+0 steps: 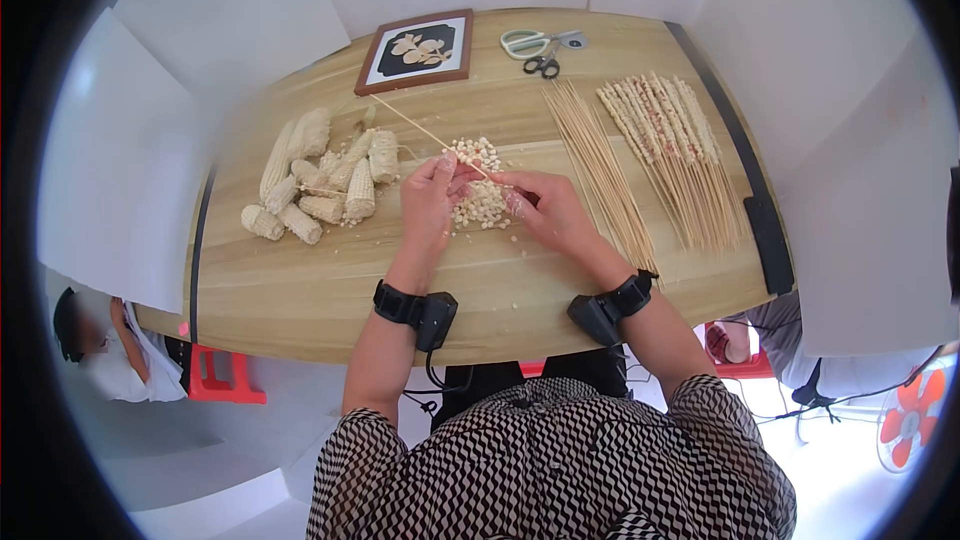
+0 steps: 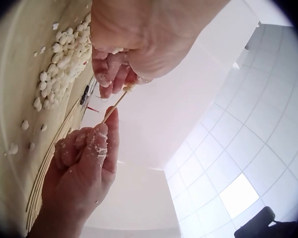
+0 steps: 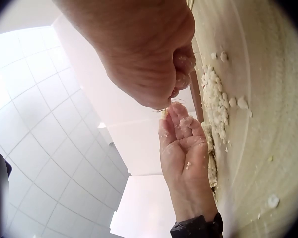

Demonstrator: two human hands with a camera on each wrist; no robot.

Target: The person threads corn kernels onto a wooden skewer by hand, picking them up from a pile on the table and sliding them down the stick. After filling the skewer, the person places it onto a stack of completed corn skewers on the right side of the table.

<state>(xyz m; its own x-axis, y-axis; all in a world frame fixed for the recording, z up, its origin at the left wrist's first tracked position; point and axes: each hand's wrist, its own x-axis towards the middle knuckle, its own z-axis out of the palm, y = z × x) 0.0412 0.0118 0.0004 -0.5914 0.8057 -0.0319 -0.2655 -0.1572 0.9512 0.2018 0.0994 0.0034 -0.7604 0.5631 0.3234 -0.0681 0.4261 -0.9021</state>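
A thin bamboo skewer [image 1: 410,121] slants from the upper left down to both hands in the head view. My left hand [image 1: 428,202] pinches it at the fingertips, where a pale corn kernel [image 2: 128,88] shows in the left wrist view. Thumb and index finger of my right hand [image 1: 552,212] grip the skewer a short way along. White crumbs stick to the fingers of both hands. Just beneath them lies a pile of loose corn kernels [image 1: 482,204]. In the right wrist view, my right fingertips are partly hidden behind the hand.
Corn cob pieces [image 1: 360,190] lie at left. Bare skewers [image 1: 603,175] and kernel-covered skewers [image 1: 660,125] are spread at right. A framed picture [image 1: 417,52] and scissors [image 1: 528,44] lie at the back. A black bar [image 1: 768,245] sits by the right edge.
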